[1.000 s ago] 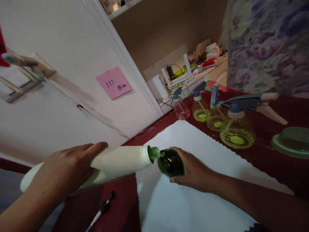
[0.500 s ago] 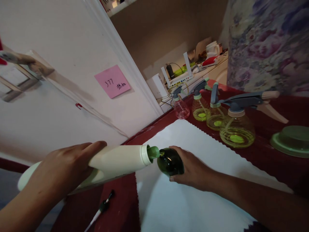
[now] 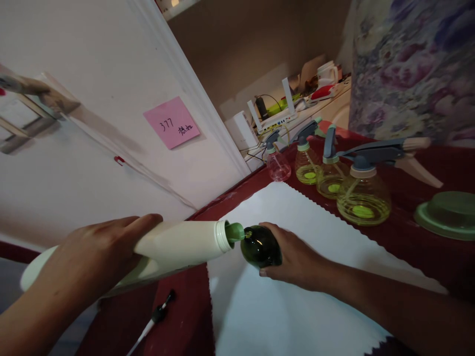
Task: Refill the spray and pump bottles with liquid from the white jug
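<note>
My left hand [image 3: 96, 257] is wrapped round a pale cream-green bottle [image 3: 181, 244], tipped nearly level with its mouth to the right. A green spout [image 3: 235, 232] sticks out of that mouth and meets the top of a dark green glossy bottle [image 3: 260, 248]. Around the dark bottle's right side close the fingers of my right hand [image 3: 289, 257]. Whether liquid is flowing between the two I cannot tell. A dark cap with a white tube, apparently a pump head [image 3: 158, 315], lies on the red surface below the cream bottle.
White scallop-edged paper [image 3: 260, 316] covers part of the dark red table [image 3: 181, 316]. Several clear spray bottles [image 3: 363, 200] line its far right edge, with a translucent green lid [image 3: 449, 215] beyond. A white router [image 3: 278, 121] stands behind; a pink note [image 3: 171, 122] hangs on the door.
The cream bottle and my left hand have shifted very slightly left. My right hand and the dark bottle keep almost the same place, and both grips are unchanged.
</note>
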Demonstrator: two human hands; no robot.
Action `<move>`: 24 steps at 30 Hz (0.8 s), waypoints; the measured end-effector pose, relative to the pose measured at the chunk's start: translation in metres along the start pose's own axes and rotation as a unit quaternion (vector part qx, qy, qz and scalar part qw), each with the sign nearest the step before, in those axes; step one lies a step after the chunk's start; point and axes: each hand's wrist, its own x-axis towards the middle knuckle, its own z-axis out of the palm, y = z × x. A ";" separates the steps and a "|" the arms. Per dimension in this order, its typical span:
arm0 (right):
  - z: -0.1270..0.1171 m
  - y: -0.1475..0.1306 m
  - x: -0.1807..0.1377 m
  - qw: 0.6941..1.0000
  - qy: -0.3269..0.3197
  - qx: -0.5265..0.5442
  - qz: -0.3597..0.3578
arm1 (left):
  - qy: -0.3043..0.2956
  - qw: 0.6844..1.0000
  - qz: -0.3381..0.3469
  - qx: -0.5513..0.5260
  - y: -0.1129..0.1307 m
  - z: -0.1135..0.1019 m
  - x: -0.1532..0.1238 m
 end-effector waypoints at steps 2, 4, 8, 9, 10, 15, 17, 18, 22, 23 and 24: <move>0.000 0.000 0.000 1.000 0.000 0.000 0.001 | -0.005 1.000 -0.002 0.003 -0.001 -0.001 0.000; 0.000 0.000 0.000 1.000 0.000 0.004 0.000 | -0.013 1.000 -0.005 0.005 -0.001 -0.001 -0.001; 0.000 -0.001 0.001 1.000 -0.001 0.007 0.005 | -0.020 1.000 -0.009 0.002 -0.002 0.000 -0.001; 0.000 -0.001 0.001 1.000 -0.003 0.008 0.007 | -0.019 1.000 -0.010 0.000 -0.002 0.000 -0.001; 0.000 -0.001 0.001 1.000 -0.005 0.007 0.009 | -0.019 1.000 -0.010 -0.002 -0.002 0.000 0.000; -0.001 0.000 0.000 1.000 -0.002 0.003 0.008 | -0.047 0.999 -0.026 0.004 0.002 -0.005 0.004; -0.001 0.000 0.000 1.000 -0.002 0.000 0.007 | -0.079 0.996 -0.042 0.006 0.005 -0.010 0.006; -0.001 0.000 0.000 1.000 -0.002 0.000 0.007 | -0.098 0.994 -0.049 0.005 0.007 -0.013 0.006; -0.001 -0.001 0.000 1.000 -0.006 0.008 0.002 | -0.118 0.991 -0.061 0.009 0.011 -0.019 0.007; -0.001 -0.001 -0.001 1.000 -0.006 0.009 0.003 | -0.116 0.991 -0.059 0.010 0.011 -0.019 0.007; -0.001 -0.001 -0.001 1.000 -0.007 0.008 0.005 | -0.116 0.991 -0.059 0.012 0.011 -0.020 0.008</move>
